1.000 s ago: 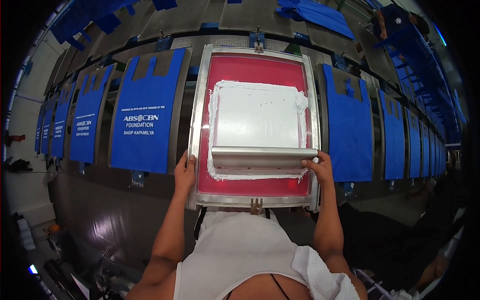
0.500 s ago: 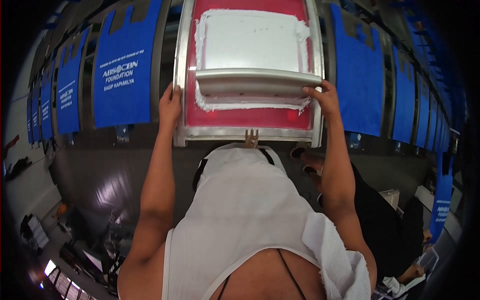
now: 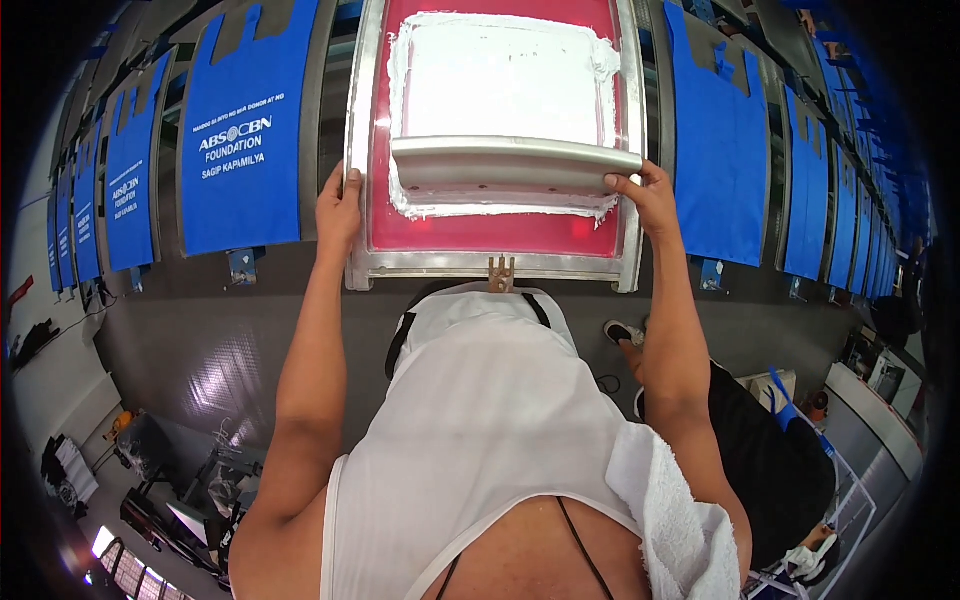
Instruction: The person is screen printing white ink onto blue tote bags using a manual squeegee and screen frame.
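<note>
A screen printing frame with metal rails and a pink-red mesh lies in front of me. Thick white ink covers the middle of its mesh in a rough-edged rectangle. Across the near part of the ink rests a wide metal squeegee, its right end reaching the right rail. My left hand is closed around the left rail, thumb on top. My right hand is closed on the right rail, its thumb lying on the squeegee's right end. The fingers under both rails are hidden.
Blue bags with white print lie in a row on my left; unprinted-looking blue bags line my right. A metal clamp sits at the frame's near rail. A person in black is close behind my right arm, by a white rack.
My hands, the frame and the squeegee stay practically where they were. The person at my right has shifted, and the blue bag hanging there has left its place.
</note>
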The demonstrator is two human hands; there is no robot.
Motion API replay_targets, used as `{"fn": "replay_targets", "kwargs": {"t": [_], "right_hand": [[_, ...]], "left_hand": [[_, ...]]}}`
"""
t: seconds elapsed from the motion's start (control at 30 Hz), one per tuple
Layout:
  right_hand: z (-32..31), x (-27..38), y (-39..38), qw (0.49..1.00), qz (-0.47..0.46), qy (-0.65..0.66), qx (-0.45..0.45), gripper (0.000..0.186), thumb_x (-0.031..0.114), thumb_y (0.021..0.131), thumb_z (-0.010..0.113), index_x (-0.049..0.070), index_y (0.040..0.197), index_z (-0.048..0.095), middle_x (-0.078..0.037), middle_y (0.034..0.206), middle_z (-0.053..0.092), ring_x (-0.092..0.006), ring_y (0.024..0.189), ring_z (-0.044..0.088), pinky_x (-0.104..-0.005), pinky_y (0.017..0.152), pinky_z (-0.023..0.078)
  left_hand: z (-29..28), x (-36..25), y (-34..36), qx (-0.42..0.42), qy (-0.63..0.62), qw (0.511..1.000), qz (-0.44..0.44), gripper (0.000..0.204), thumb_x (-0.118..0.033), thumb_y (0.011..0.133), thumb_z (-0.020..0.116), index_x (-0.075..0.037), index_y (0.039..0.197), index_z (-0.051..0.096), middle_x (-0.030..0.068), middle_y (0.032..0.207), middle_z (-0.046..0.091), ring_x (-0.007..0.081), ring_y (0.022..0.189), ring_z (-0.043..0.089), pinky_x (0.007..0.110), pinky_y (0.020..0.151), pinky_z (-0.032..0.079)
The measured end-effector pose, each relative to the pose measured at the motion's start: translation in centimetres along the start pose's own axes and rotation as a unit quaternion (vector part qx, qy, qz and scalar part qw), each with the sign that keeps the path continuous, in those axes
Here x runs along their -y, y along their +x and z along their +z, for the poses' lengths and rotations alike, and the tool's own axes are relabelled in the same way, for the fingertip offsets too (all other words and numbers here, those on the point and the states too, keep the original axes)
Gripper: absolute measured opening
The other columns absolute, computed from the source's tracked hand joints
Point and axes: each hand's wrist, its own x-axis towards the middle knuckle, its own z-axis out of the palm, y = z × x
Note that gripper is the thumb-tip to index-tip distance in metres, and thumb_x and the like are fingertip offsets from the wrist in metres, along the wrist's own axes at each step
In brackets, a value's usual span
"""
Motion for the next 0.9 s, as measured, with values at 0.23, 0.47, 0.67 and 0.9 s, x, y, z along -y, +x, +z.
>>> {"fn": "replay_targets", "kwargs": {"t": [0.23, 0.47, 0.67, 0.9], "right_hand": [[-0.2, 1.7, 0.0, 0.992, 0.043, -0.106, 0.055, 0.027, 0.006, 0.068, 0.076, 0.001, 0.093, 0.067, -0.002, 0.083, 0.066, -0.0105, 0.079, 0.059, -0.0278, 0.075, 0.047], [2.8, 6.9, -3.8, 0.816, -0.117, -0.558, 0.096, 0.029, 0.01, 0.064, 0.068, 0.007, 0.092, 0.064, -0.013, 0.087, 0.062, -0.0336, 0.093, 0.055, -0.0455, 0.098, 0.033], [3.0, 7.1, -2.5, 0.835, -0.118, -0.519, 0.137, 0.031, 0.001, 0.06, 0.061, 0.005, 0.09, 0.065, -0.016, 0.078, 0.063, -0.0349, 0.082, 0.06, -0.044, 0.076, 0.047], [2.4, 8.0, 11.6, 0.767, -0.302, -0.565, -0.029, 0.03, 0.003, 0.065, 0.059, 0.005, 0.094, 0.061, -0.012, 0.085, 0.061, -0.0306, 0.085, 0.057, -0.0435, 0.082, 0.04]], "left_hand": [[-0.3, -0.2, 0.4, 0.027, 0.112, 0.993, 0.013, 0.049, -0.034, 0.093, 0.054, -0.004, 0.131, 0.049, 0.0192, 0.116, 0.06, 0.0293, 0.104, 0.058, 0.035, 0.093, 0.042], [0.0, -10.9, -4.5, 0.145, 0.251, 0.88, 0.375, 0.039, -0.021, 0.073, 0.072, -0.003, 0.105, 0.061, 0.016, 0.099, 0.062, 0.0332, 0.095, 0.059, 0.042, 0.086, 0.046], [3.5, -16.4, -2.7, 0.292, 0.458, 0.759, 0.36, 0.019, -0.012, 0.066, 0.071, -0.005, 0.079, 0.058, 0.0103, 0.07, 0.06, 0.0292, 0.074, 0.061, 0.042, 0.071, 0.047], [8.3, -17.2, 9.3, 0.082, 0.393, 0.805, 0.438, 0.029, -0.009, 0.065, 0.07, -0.006, 0.091, 0.056, 0.0114, 0.084, 0.061, 0.0307, 0.084, 0.058, 0.041, 0.076, 0.045]]}}
